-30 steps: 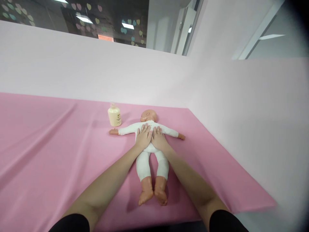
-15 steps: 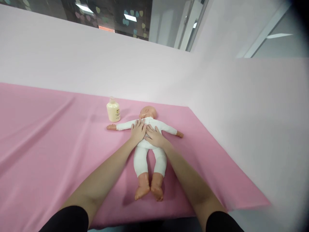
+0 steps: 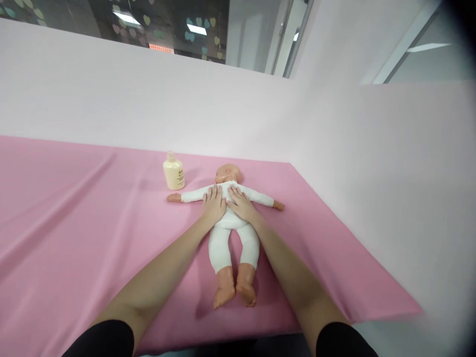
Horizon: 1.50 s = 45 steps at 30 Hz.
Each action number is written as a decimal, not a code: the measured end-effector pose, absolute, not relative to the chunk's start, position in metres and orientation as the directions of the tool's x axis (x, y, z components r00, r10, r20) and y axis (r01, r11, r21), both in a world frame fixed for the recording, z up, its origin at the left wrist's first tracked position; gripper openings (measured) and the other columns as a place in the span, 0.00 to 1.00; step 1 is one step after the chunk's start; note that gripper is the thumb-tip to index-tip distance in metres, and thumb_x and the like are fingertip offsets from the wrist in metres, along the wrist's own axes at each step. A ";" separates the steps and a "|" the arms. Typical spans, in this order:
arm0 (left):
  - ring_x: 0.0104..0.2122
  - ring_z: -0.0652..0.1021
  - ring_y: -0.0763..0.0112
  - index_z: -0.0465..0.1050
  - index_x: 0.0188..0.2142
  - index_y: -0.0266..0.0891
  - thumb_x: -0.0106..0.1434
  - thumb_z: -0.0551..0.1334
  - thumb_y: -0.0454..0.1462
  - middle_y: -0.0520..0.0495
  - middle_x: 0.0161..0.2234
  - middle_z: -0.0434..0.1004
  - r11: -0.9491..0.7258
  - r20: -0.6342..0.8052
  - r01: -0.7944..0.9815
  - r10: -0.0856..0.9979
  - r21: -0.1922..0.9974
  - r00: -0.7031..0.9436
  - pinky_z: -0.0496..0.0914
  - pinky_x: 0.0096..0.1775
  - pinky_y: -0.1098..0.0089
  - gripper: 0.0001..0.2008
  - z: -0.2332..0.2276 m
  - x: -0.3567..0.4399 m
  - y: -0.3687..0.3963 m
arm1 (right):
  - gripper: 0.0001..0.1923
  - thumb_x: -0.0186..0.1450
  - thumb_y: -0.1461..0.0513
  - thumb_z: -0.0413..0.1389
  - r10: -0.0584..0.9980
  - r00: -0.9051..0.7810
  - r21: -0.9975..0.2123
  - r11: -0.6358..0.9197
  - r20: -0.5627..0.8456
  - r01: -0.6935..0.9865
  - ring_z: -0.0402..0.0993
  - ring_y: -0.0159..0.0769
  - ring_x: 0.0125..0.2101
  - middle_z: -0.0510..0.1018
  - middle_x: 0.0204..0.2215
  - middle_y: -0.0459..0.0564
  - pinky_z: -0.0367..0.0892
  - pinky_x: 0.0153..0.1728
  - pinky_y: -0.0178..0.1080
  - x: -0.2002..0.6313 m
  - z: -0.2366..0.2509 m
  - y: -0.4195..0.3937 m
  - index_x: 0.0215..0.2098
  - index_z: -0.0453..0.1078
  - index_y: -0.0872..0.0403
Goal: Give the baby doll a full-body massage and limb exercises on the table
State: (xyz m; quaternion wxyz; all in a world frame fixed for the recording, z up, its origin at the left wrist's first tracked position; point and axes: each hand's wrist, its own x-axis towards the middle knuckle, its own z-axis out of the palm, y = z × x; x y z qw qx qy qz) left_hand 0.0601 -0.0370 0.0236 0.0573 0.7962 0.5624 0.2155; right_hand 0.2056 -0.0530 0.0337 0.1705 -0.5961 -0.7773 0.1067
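Note:
A baby doll (image 3: pixel 231 219) with a white cloth body lies face down, its head turned to the left and both arms stretched out sideways. Flat on the left side of its back rests my left hand (image 3: pixel 214 204), fingers extended toward the shoulder. My right hand (image 3: pixel 241 204) lies open on the right side of the back, its fingers slightly spread. A strip of white cloth shows between the two hands. Neither hand grips anything. Just beyond the doll's left-side arm stands a cream-coloured pump bottle (image 3: pixel 174 172) with dark print.
The doll and bottle are on a table covered with a pink cloth (image 3: pixel 92 223), which has folds at the left. A white wall (image 3: pixel 148 99) rises behind, another wall (image 3: pixel 372 163) stands along the right side. Windows (image 3: pixel 167 29) are above.
My hands have moved apart on the doll's back, the right one shifting right and slightly up toward the shoulder. The doll's legs appear slightly further right; the camera view has shifted a little.

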 end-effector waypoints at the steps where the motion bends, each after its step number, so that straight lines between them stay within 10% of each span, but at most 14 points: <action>1: 0.65 0.49 0.52 0.46 0.65 0.30 0.67 0.43 0.39 0.39 0.67 0.43 -0.375 0.274 0.870 0.916 0.320 0.294 0.47 0.62 0.49 0.29 0.025 0.061 -0.039 | 0.32 0.69 0.51 0.36 0.967 -0.217 -0.374 0.252 0.134 0.892 0.33 0.40 0.67 0.39 0.68 0.47 0.36 0.65 0.49 0.208 0.033 -0.052 0.68 0.39 0.54; 16: 0.66 0.49 0.62 0.48 0.65 0.38 0.69 0.38 0.41 0.47 0.65 0.50 -0.676 0.325 0.638 0.737 0.370 0.592 0.43 0.63 0.50 0.26 0.021 0.056 -0.036 | 0.32 0.69 0.56 0.36 0.992 0.066 -0.301 -0.030 0.110 0.953 0.39 0.50 0.66 0.41 0.67 0.60 0.46 0.62 0.54 0.190 0.033 -0.066 0.67 0.40 0.66; 27: 0.65 0.50 0.64 0.53 0.63 0.37 0.69 0.39 0.40 0.45 0.65 0.52 -0.710 0.402 0.548 0.703 0.442 0.586 0.43 0.64 0.52 0.26 0.022 0.053 -0.035 | 0.31 0.68 0.60 0.38 0.941 -0.292 -0.191 0.322 0.171 0.927 0.39 0.50 0.66 0.44 0.66 0.66 0.41 0.63 0.54 0.185 0.039 -0.078 0.66 0.43 0.69; 35: 0.65 0.52 0.64 0.56 0.62 0.38 0.70 0.38 0.41 0.45 0.64 0.54 -0.635 0.389 0.578 0.772 0.513 0.503 0.46 0.63 0.52 0.25 0.015 0.053 -0.028 | 0.18 0.66 0.65 0.46 0.795 -0.562 -0.428 0.601 0.230 0.675 0.60 0.38 0.59 0.69 0.56 0.52 0.39 0.64 0.50 0.199 0.043 -0.068 0.52 0.70 0.52; 45: 0.65 0.50 0.64 0.55 0.62 0.39 0.70 0.40 0.40 0.44 0.65 0.51 -0.625 0.361 0.611 0.780 0.485 0.511 0.47 0.63 0.52 0.24 0.020 0.053 -0.032 | 0.16 0.63 0.55 0.53 0.797 -0.578 -0.767 0.478 0.174 0.427 0.75 0.32 0.28 0.80 0.24 0.43 0.38 0.64 0.47 0.214 0.039 -0.060 0.26 0.76 0.56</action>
